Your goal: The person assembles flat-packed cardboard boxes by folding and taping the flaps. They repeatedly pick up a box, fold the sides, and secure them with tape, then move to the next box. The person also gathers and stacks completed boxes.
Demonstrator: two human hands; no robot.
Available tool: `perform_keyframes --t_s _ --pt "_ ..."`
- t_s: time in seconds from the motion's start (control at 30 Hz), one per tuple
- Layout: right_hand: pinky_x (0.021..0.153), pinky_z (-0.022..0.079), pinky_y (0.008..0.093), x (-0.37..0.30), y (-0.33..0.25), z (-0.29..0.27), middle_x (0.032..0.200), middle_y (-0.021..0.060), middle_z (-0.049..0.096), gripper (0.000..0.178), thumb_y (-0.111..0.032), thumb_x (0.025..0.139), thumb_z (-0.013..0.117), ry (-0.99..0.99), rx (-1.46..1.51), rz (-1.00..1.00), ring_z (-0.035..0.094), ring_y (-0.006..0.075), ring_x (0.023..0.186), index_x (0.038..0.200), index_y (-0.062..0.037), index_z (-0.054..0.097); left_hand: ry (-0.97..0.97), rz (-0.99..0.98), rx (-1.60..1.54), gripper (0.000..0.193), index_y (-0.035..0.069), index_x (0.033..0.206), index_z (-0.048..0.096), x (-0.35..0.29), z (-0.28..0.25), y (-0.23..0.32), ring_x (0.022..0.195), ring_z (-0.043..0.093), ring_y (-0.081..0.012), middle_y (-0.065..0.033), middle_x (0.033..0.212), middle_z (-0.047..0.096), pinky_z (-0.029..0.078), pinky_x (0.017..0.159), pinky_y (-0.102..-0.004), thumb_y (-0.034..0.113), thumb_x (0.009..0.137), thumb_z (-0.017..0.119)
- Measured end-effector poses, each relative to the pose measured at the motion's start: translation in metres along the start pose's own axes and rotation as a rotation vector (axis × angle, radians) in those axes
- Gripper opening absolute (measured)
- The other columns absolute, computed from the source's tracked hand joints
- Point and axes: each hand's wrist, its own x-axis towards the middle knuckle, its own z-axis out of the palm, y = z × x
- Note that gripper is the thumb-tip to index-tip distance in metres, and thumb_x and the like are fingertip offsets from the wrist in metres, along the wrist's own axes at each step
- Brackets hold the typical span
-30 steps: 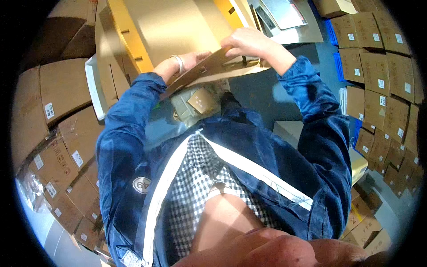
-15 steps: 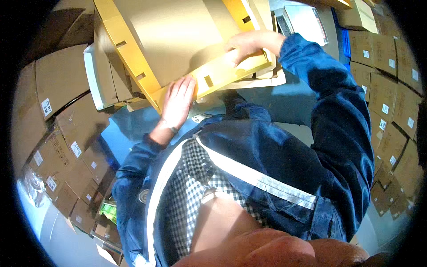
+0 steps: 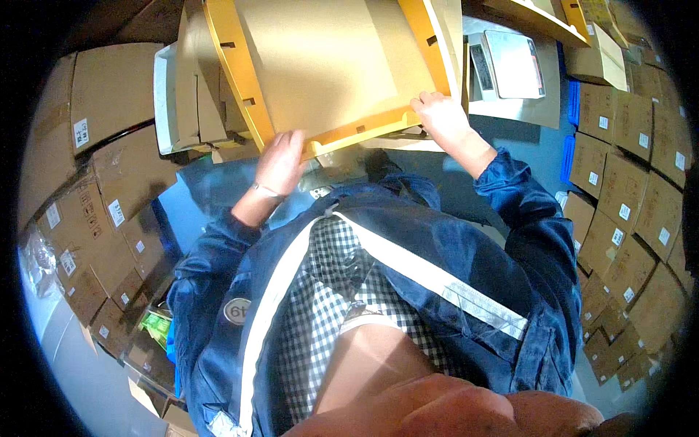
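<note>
Left hand (image 3: 280,162) and right hand (image 3: 443,119) grip a yellow tray (image 3: 373,131) — far end cut off.

The tray (image 3: 328,65) looks like smooth, matt cardboard; the jacket (image 3: 451,251) is glossy cloth, the boxes (image 3: 120,80) matt cardboard, the scale plate (image 3: 515,65) shiny, the bag (image 3: 38,255) crinkled plastic.
</note>
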Motion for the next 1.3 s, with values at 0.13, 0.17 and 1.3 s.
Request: perform_keyframes --t_s 0.13,0.17,1.3 --pt "0.069 0.055 0.0382 0.004 0.013 0.005 0.084 0.0124 0.068 0.019 -0.01 0.075 0.065 -0.187 -0.041 -0.057 0.069 0.0278 0.08 0.093 -0.0063 0.067 -0.067 0.28 0.233 0.019 0.003 0.093 0.058 -0.003 0.008 -0.031 0.081 0.063 -0.0319 -0.0126 0.079 0.063 0.048 0.085 -0.0428 0.013 0.077 0.064" --pt "0.069 0.055 0.0385 0.002 0.015 0.005 0.082 0.0123 0.069 0.015 -0.01 0.076 0.064 -0.196 -0.046 -0.063 0.069 0.028 0.078 0.09 -0.0075 0.068 -0.137 0.271 0.213 0.015 0.004 0.089 0.059 -0.006 0.008 -0.033 0.08 0.063 -0.0315 -0.0129 0.078 0.064 0.049 0.082 -0.0429 0.013 0.078 0.061" --pt "0.102 0.038 0.0443 0.003 -0.103 -0.014 0.087 0.0028 0.059 0.011 -0.01 0.076 0.059 0.037 -0.045 -0.476 0.059 0.0203 0.092 0.085 -0.0138 0.064 0.419 -0.264 0.204 0.075 0.009 0.142 0.038 0.091 -0.058 -0.131 0.126 0.047 -0.0394 -0.0216 0.137 0.05 0.04 0.104 -0.0461 0.04 0.082 0.071"
